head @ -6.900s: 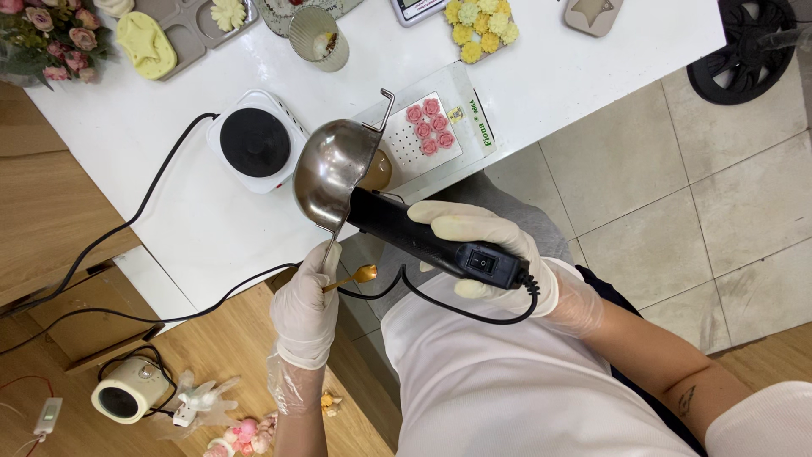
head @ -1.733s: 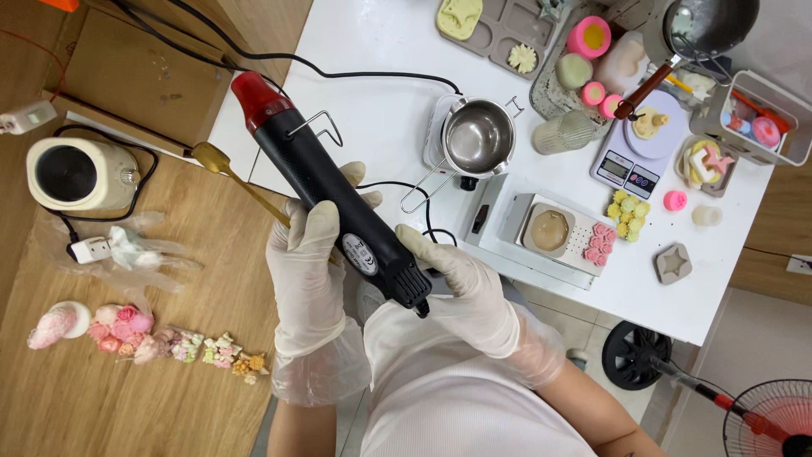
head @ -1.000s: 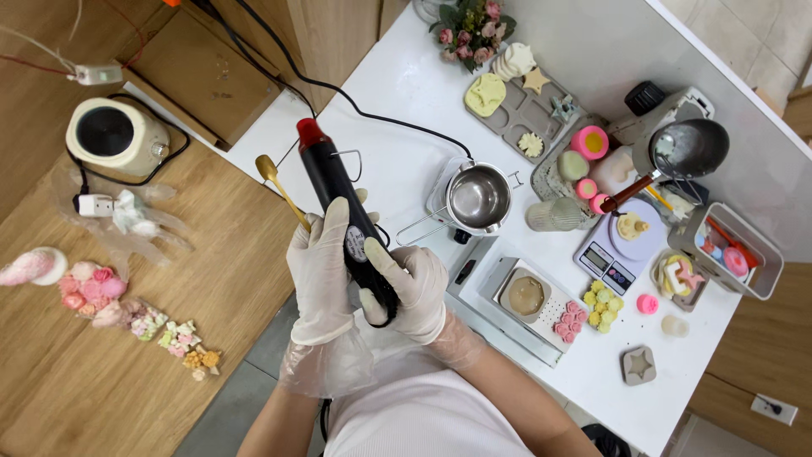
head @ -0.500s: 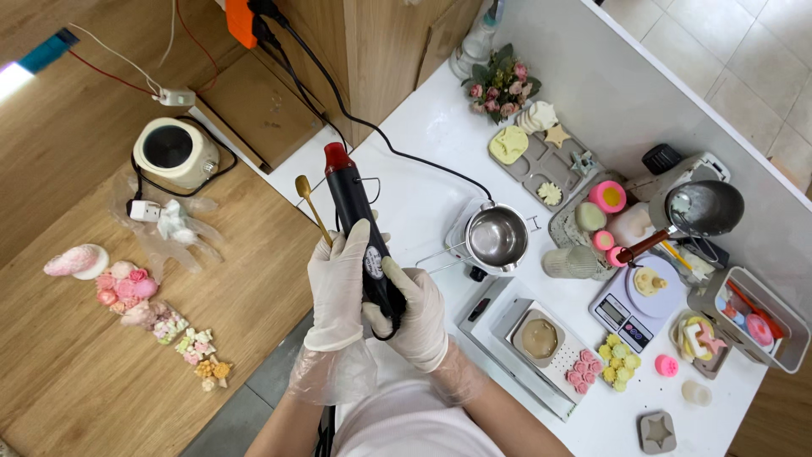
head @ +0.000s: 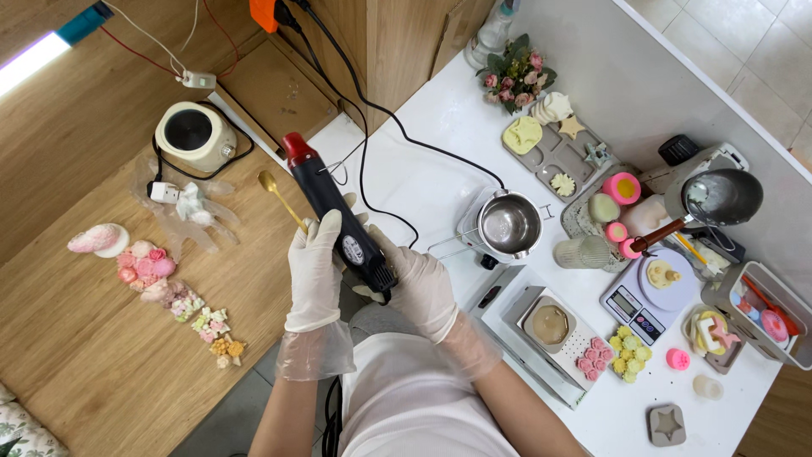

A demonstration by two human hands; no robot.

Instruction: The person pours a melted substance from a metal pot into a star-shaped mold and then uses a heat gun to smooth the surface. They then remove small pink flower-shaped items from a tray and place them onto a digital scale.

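Both gloved hands clenched on black heat gun (head: 338, 222): left hand (head: 315, 269) also pinches gold spoon (head: 282, 196), right hand (head: 420, 286) on handle. Red nozzle points far-left, over worktop (head: 423, 169) edge.

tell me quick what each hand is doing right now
Left hand: closed on the black heat gun and a gold spoon.
Right hand: closed on the heat gun's handle.

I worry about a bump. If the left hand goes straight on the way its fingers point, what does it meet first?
Probably the gold spoon, just beyond the left hand gripping the heat gun; depth is unclear.
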